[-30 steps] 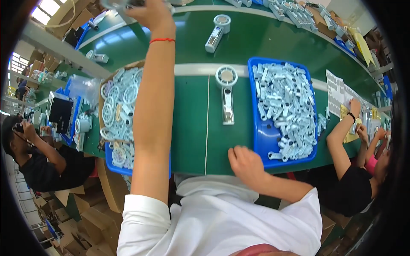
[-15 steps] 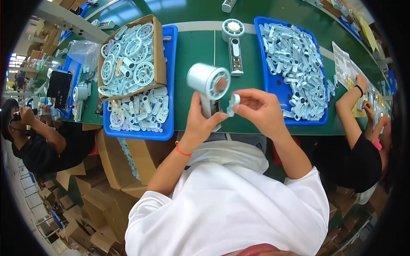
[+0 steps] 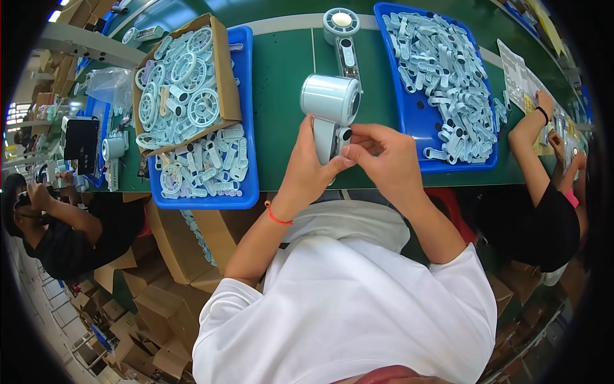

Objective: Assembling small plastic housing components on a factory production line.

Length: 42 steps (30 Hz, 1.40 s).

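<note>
Both hands, left hand (image 3: pixel 306 171) and right hand (image 3: pixel 382 160), gripped one pale handheld fan (image 3: pixel 329 112) between two blue trays (image 3: pixel 246 163).

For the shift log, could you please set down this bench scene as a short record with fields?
Left hand: left hand grips the handle of a pale blue plastic handheld fan body, held above the green table
Right hand: right hand pinches at the handle's front
Left of hands: blue plastic tray holding a cardboard box of round pale grilles
Right of hands: blue tray of pale plastic handle pieces
Behind: another fan unit lying flat
</note>
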Available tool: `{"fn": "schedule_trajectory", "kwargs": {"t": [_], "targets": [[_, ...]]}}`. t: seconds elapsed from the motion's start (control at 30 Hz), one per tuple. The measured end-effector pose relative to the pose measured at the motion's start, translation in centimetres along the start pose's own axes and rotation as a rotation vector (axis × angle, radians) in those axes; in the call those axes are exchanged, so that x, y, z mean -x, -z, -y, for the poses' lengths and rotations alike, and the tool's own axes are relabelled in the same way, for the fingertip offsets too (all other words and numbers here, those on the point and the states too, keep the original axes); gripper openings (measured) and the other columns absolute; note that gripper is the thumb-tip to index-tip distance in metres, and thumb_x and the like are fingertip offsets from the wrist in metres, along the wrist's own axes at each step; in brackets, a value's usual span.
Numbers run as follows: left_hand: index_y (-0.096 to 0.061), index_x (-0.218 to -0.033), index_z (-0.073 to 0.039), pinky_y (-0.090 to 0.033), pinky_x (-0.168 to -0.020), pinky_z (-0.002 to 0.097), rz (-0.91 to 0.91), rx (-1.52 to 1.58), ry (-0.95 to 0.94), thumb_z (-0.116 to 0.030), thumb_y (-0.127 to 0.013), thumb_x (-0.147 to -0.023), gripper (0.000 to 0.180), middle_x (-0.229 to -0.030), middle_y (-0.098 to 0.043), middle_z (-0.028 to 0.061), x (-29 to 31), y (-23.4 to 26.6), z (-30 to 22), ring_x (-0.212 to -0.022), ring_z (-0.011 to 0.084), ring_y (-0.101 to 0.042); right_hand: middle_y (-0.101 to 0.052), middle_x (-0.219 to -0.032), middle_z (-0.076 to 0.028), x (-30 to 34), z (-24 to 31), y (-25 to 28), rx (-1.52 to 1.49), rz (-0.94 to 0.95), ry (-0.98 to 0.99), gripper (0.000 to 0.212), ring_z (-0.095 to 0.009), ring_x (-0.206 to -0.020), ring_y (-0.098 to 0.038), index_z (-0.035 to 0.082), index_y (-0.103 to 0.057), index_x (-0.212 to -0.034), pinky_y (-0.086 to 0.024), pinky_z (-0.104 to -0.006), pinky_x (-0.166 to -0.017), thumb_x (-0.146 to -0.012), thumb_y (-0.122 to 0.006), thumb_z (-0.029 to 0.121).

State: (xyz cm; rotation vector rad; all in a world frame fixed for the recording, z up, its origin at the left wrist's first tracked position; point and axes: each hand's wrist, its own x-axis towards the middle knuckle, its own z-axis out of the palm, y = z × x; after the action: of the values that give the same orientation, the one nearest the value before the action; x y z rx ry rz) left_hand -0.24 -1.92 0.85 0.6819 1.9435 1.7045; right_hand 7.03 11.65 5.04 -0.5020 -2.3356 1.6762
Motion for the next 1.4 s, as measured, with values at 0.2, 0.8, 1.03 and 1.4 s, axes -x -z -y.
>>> {"fn": "schedule_trajectory", "kwargs": {"t": [0.2, 0.8, 1.03, 1.4], "targets": [[-0.026, -0.133, 0.003, -0.042, -0.088, 0.0317, 0.041, -0.143, -0.105, -0.025, -0.079, -0.067, 0.089, -0.115, -0.048, 0.0128, -0.2, 0.1, 0.4, -0.103, 0.0203, -0.049, -0.067, -0.082, -0.012, -0.7, -0.5, 0.6, 0.027, 0.070, -0.139, 0.026, -0.013, -0.072, -0.064, -0.006, -0.063, -0.100, -0.052, -0.0247, -0.066, -0.076, -0.066, 0.003], [-0.027, -0.130, 0.007, -0.044, -0.088, 0.0393, 0.013, -0.284, -0.124, -0.015, -0.077, -0.066, 0.084, -0.117, -0.048, 0.0240, -0.3, -0.6, 0.5, -0.107, 0.0351, -0.052, -0.066, -0.079, -0.011, -1.3, -1.5, 1.2, -0.207, 0.128, -0.313, 0.026, -0.012, -0.068, -0.063, -0.008, -0.063, -0.092, -0.049, -0.0221, -0.058, -0.073, -0.069, 0.009], [-0.026, -0.130, 0.009, -0.044, -0.087, 0.0395, 0.031, -0.376, -0.100, -0.014, -0.074, -0.067, 0.082, -0.116, -0.048, 0.0248, -0.5, -0.5, 0.3, -0.105, 0.0361, -0.052, -0.066, -0.074, -0.011, -2.0, -1.1, 1.5, -0.185, 0.190, -0.360, 0.023, -0.012, -0.067, -0.063, -0.007, -0.063, -0.087, -0.047, -0.0214, -0.057, -0.072, -0.070, 0.009], [-0.030, -0.129, 0.008, -0.044, -0.087, 0.0367, 0.065, -0.294, -0.021, -0.011, -0.071, -0.068, 0.076, -0.112, -0.052, 0.0210, -0.9, 0.1, -0.5, -0.102, 0.0318, -0.054, -0.066, -0.073, -0.011, -2.2, -1.1, 1.2, -0.118, 0.221, -0.379, 0.024, -0.012, -0.066, -0.063, -0.007, -0.061, -0.084, -0.048, -0.0227, -0.058, -0.071, -0.070, 0.011]]}}
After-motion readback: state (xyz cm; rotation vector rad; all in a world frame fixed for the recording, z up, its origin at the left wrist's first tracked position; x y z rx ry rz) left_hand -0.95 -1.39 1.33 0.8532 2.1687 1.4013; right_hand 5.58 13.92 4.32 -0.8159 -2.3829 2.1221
